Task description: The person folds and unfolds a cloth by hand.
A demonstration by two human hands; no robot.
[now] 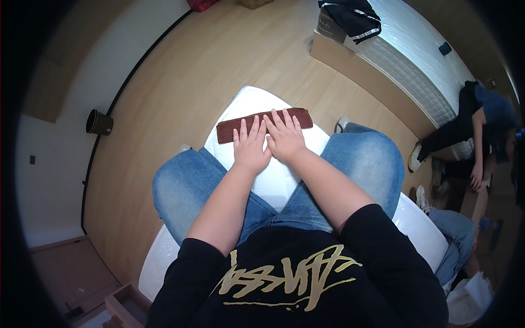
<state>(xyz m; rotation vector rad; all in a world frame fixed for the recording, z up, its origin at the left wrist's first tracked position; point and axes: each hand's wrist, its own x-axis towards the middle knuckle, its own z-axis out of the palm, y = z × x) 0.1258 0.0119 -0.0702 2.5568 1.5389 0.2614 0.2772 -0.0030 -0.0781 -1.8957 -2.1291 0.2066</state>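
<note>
A long strip of folded reddish-brown cloth [228, 133] lies across a white padded surface [279, 186] between my knees. Flat on the cloth's middle rest the fingers of my left hand [251, 149], spread a little, palm down. Right beside it, my right hand [286, 137] presses its spread fingers on the cloth, some fingertips reaching the far edge. The two hands touch or nearly touch near the thumbs. Neither hand grips the cloth. Both ends of the strip stick out past my hands.
A mattress in plastic [414, 69] with a dark garment [361, 20] on it stands at the upper right. Two other people are at the right, one bending [492, 110], one in light jeans [453, 233]. A dark waste bin [99, 122] stands by the left wall; an open box [129, 303] is lower left.
</note>
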